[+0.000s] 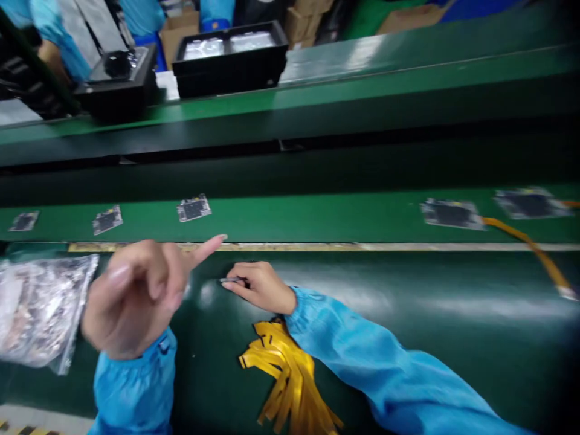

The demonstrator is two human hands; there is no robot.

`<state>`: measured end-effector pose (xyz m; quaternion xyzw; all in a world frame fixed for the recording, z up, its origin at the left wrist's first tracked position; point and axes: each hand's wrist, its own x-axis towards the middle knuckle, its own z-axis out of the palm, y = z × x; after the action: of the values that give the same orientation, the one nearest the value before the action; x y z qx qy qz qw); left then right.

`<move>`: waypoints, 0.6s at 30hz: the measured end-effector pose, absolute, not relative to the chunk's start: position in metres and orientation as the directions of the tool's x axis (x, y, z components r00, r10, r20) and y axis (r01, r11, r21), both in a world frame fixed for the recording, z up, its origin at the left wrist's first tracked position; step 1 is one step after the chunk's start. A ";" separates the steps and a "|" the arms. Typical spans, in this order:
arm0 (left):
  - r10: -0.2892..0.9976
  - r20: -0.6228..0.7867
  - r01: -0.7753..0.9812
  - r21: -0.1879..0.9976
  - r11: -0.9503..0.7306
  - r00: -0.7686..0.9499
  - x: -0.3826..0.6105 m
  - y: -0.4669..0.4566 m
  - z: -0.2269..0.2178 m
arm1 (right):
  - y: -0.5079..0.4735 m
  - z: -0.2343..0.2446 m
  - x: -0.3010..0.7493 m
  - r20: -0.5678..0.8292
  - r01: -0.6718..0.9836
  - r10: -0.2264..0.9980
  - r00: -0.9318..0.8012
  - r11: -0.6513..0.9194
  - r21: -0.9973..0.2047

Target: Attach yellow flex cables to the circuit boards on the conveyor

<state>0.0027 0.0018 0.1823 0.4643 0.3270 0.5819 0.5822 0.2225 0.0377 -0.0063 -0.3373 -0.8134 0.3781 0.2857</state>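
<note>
My left hand point(138, 296) is raised over the near bench, with the index finger stretched to the right and the others loosely bent. Nothing shows in it. Lower down, my right hand point(260, 287) pinches a thin grey tool point(232, 280); its tip pokes out to the left, and its exact kind is unclear. Beneath my right wrist lies a fanned bundle of yellow-orange flex cables point(290, 374). A circuit board point(194, 208) rests on the green belt point(317, 217) just beyond my hands.
Two more boards lie at left on the belt. At right, a circuit board point(453, 214) has an orange flex cable point(525, 238) hanging over the belt's edge. A clear bag point(45, 308) of small parts sits at left. Black trays point(229, 69) and co-workers' blue sleeves are behind.
</note>
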 end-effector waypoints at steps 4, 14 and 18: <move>0.985 0.152 -0.384 0.917 -0.109 0.084 0.018 0.019 0.177 | 0.038 -0.007 0.224 0.217 0.322 0.749 -0.626 0.502 -0.803; 0.978 0.198 -0.353 0.922 -0.162 0.069 0.020 0.021 0.169 | 0.040 -0.005 0.223 0.228 0.328 0.745 -0.627 0.517 -0.791; 0.971 0.239 -0.146 0.961 -0.234 0.017 0.021 0.050 0.128 | 0.039 -0.006 0.223 0.219 0.329 0.750 -0.625 0.507 -0.797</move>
<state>0.0210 0.0502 0.1284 0.5275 0.3909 0.5819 0.4800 0.2226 0.0394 -0.0065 -0.3285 -0.8208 0.3725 0.2823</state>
